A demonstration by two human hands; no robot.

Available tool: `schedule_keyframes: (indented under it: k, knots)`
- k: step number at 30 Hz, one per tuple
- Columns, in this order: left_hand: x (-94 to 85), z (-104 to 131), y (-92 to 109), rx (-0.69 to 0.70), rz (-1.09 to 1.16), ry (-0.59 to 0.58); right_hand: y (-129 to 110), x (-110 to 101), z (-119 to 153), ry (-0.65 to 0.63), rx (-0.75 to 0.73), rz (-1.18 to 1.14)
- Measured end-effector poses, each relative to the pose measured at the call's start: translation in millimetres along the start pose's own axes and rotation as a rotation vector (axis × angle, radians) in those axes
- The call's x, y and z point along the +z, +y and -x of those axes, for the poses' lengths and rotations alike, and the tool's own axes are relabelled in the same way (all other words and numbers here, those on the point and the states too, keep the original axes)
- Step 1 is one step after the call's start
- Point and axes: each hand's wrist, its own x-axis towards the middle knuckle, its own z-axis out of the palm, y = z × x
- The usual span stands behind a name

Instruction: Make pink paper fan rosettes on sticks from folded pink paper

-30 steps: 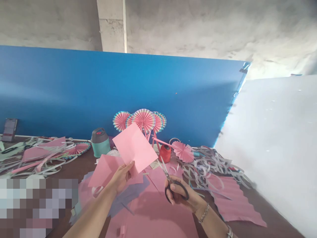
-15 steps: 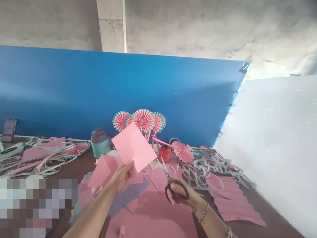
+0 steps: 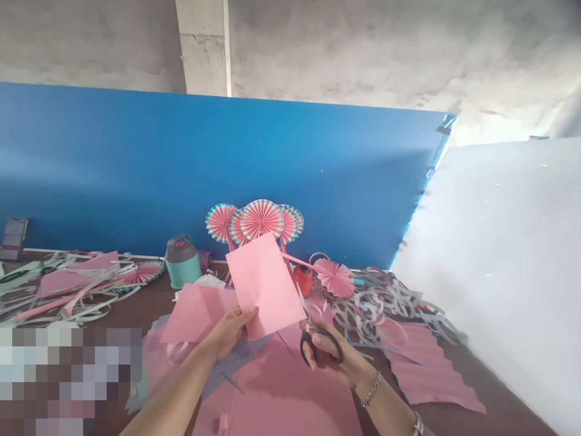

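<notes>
A pink paper sheet [image 3: 265,284] is pinched at its lower left edge by my left hand [image 3: 231,330], raised above the table. My right hand [image 3: 333,357] has its fingers through the black handles of a pair of scissors [image 3: 306,327]. The blades point up, right at the sheet's lower right corner; whether they hold the edge between them I cannot tell. Beneath both hands lies large pink paper [image 3: 290,393]. Another pink sheet [image 3: 197,312] lies left of the held one.
Pleated paper fans [image 3: 262,220] stand against the blue panel [image 3: 136,163]. Nearby are a red spool [image 3: 303,280], a pink rosette [image 3: 334,278] and a teal container [image 3: 183,269]. Paper strips [image 3: 385,303] pile at right, more at left beside a phone [image 3: 15,238].
The held sheet has moved right and turned more upright, its corner now meeting the scissors. My left hand has shifted right. The scissor blades look closer together.
</notes>
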Motion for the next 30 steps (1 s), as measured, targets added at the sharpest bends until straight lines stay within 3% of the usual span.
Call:
schedule_keyframes:
  k: [13,30]
  knots:
    - [13.0,2,-5,-0.086,0.026,-0.074,1,10,-5,0.115,-0.199,-0.109]
    - [14.4,2,-1,-0.111,0.031,-0.042,2,18,-9,0.244,-0.240,-0.110]
